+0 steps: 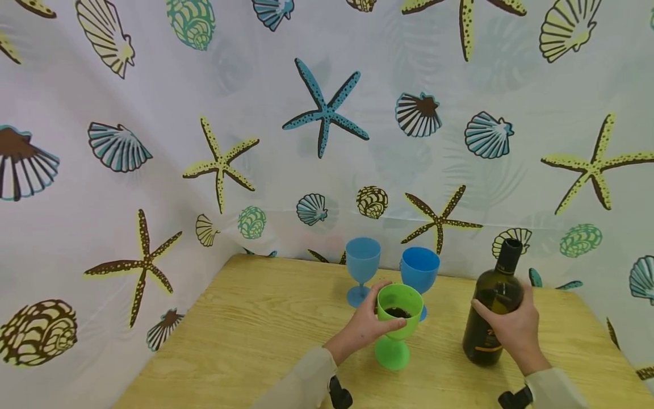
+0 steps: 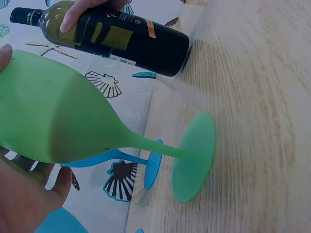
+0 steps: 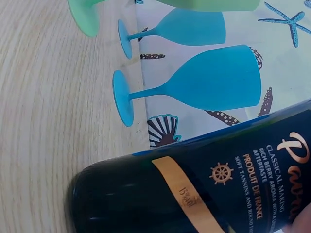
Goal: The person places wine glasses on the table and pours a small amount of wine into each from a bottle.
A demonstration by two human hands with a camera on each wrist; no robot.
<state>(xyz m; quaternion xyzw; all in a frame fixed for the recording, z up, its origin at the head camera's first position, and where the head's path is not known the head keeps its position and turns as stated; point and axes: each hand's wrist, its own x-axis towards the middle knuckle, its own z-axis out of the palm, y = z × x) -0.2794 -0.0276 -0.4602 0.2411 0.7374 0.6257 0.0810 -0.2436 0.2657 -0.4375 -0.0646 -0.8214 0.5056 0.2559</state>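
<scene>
My left hand [image 1: 364,325] grips the bowl of a green plastic goblet [image 1: 392,353], thumb on the near side and fingers round the far side. Dark liquid [image 1: 398,312] lies in the bottom of its bowl. In the left wrist view the goblet's foot [image 2: 194,158] is right at the tabletop. To the right, my right hand [image 1: 516,326] holds a dark wine bottle [image 1: 482,335] round its upper body, below the neck. The bottle stands about upright with an open mouth, its gold-striped label [image 3: 184,191] showing in the right wrist view.
Behind the green goblet stand two blue goblets, a lighter one [image 1: 363,258] on the left and a deeper blue one [image 1: 420,267] on the right, partly hidden by the green goblet. The wooden table [image 1: 245,324] ends at a hanging cloth [image 1: 255,85] printed with shells and starfish.
</scene>
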